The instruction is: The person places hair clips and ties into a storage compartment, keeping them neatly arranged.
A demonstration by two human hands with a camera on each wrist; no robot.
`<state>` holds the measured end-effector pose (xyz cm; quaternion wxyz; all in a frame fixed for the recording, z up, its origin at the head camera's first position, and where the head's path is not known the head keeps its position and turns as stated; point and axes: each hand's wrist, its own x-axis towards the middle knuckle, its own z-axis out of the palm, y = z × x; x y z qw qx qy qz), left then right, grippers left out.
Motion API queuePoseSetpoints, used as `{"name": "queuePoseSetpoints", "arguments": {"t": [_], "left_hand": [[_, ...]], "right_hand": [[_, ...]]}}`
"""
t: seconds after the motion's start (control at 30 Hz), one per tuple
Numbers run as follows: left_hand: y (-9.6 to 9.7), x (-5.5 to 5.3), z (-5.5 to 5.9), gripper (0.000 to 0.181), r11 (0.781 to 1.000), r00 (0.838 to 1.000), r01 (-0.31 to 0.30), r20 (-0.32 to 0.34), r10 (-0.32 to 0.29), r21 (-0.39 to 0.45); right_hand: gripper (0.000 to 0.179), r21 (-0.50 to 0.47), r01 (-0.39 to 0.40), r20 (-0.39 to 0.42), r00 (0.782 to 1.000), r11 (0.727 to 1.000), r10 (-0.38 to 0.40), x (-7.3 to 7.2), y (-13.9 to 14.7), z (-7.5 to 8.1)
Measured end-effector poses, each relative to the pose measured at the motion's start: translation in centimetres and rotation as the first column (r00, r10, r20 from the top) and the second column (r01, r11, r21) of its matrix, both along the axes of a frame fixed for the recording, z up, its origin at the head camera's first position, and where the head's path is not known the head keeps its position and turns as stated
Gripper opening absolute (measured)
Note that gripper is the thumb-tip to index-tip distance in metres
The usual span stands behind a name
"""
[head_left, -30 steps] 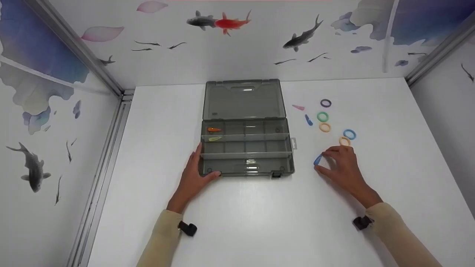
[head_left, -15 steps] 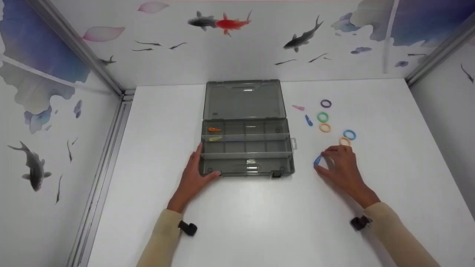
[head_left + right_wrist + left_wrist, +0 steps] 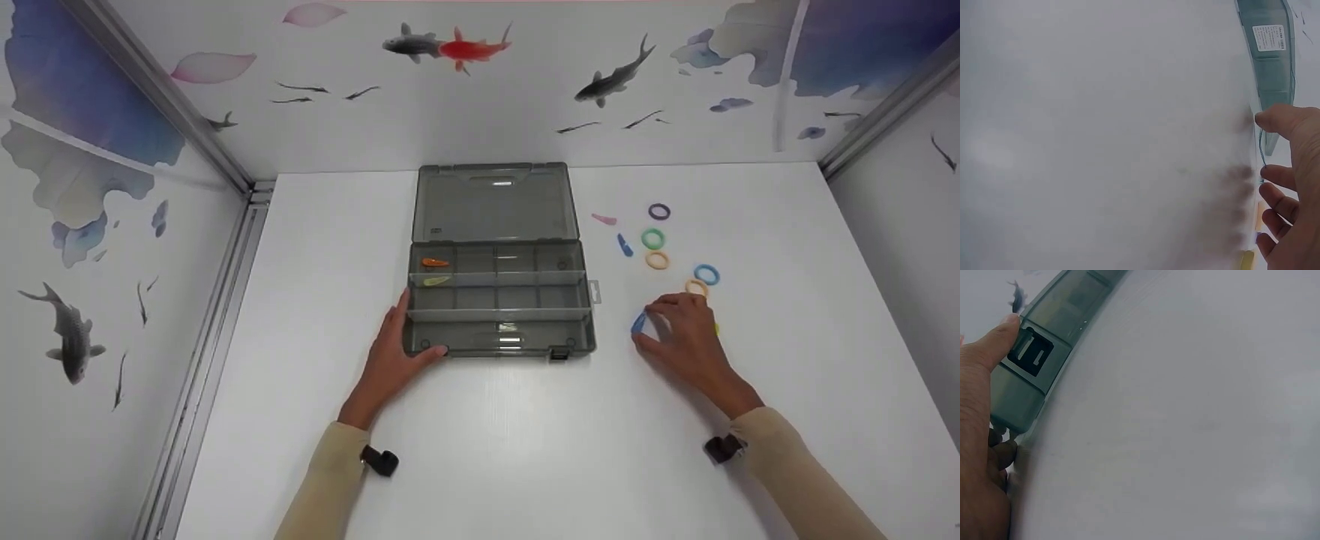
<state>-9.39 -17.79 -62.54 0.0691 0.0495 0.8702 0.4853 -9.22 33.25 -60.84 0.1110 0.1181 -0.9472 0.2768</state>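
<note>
My left hand (image 3: 388, 364) grips the near left corner of a grey, see-through compartment box (image 3: 495, 332), thumb on its front edge and fingers along its side. The box lies with its lid folded back. An orange hair clip (image 3: 435, 262) sits in its back row and a pale yellow hair clip (image 3: 436, 281) in the middle row, both at the left. To the right of the box, my right hand (image 3: 686, 337) pinches a blue hair clip (image 3: 638, 322) between thumb and forefinger, low over the table. The right wrist view shows that clip (image 3: 1261, 149) edge-on.
Beyond my right hand lie a pink clip (image 3: 604, 220), another blue clip (image 3: 625, 244) and several hair ties: purple (image 3: 650, 213), green (image 3: 643, 240), orange (image 3: 648, 262) and blue (image 3: 697, 279). Something yellow (image 3: 717, 328) peeks out behind the hand. A patterned wall (image 3: 517, 112) bounds the table's back.
My right hand has shifted slightly left with the blue hair clip, and a bit of yellow now shows behind it. My left hand stays at the box's corner.
</note>
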Motion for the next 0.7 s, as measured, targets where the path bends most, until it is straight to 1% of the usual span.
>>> {"name": "queuePoseSetpoints", "arguments": {"t": [0.17,0.3,0.47,0.7], "left_hand": [[0.0,0.0,0.1,0.117,1.0,1.0,0.004,-0.002,-0.004,0.007],[0.0,0.0,0.2,0.119,1.0,1.0,0.009,-0.002,-0.009,0.011],[-0.2,0.0,0.1,0.121,1.0,1.0,0.006,0.002,-0.006,0.013],[-0.1,-0.1,0.0,0.121,1.0,1.0,0.01,-0.007,-0.01,0.006]], "right_hand": [[0.043,0.001,-0.015,-0.011,1.0,1.0,0.015,-0.5,-0.4,0.4],[0.044,-0.052,-0.015,-0.004,1.0,0.999,0.014,-1.1,-0.9,1.0],[0.044,-0.114,-0.029,0.006,1.0,0.993,0.03,-2.1,-1.8,1.9],[0.039,-0.151,-0.044,0.031,0.998,0.988,0.05,-3.4,-3.4,2.9]]}}
